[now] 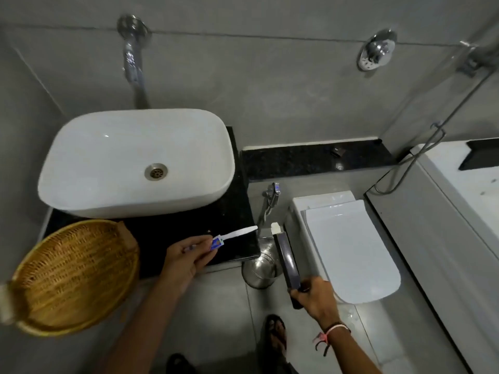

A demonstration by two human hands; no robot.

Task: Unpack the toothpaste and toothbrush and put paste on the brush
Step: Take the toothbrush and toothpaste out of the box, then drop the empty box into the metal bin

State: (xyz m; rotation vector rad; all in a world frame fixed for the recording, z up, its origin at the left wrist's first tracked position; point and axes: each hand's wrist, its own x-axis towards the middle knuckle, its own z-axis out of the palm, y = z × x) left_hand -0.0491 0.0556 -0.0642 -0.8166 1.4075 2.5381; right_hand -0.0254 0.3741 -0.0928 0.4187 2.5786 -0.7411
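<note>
My left hand [183, 256] is over the front edge of the black counter [237, 211]. It pinches a slim white piece with a blue-printed part at my fingertips [232, 235], which looks like the toothbrush; its white end points right, past the counter's edge. My right hand [314, 295] grips the lower end of a long dark carton [287, 259]. The carton stands nearly upright with a white end flap open at its top. It hangs over the floor between the counter and the toilet. I cannot tell which item holds the toothpaste.
A white basin [81, 168] sits on the counter under a wall spout [133, 63]. A woven basket [75, 276] lies at the counter's front left. A steel bin [258, 268] stands on the floor below the carton. The closed toilet [351, 252] is at the right. My sandalled feet show below.
</note>
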